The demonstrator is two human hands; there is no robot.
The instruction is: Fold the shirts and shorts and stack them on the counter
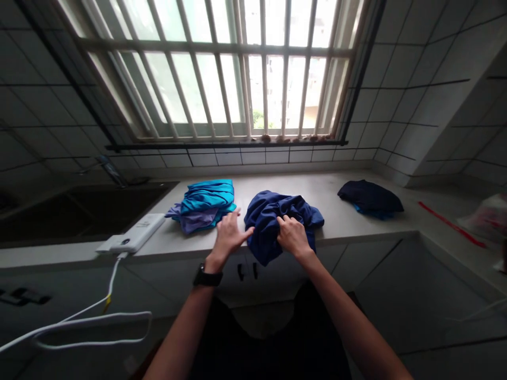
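the dark blue cloth (273, 211) is gripped by the right hand (293, 236) on the counter (332, 224); the left hand (229, 236) is spread beside it. it could be dragged down by its hanging part.

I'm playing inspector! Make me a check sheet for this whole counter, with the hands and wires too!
Surface: pale countertop, dark sink at left.
Job's things: crumpled blue cloth, hanging over the front edge.
Clutter: teal and purple pile, dark cloth, white power strip, red strip.
Hands: left hand open beside the blue cloth, contact unclear; right hand gripping it.
Cables: white cable runs down from the power strip.
Surroundings: barred window, tiled walls.
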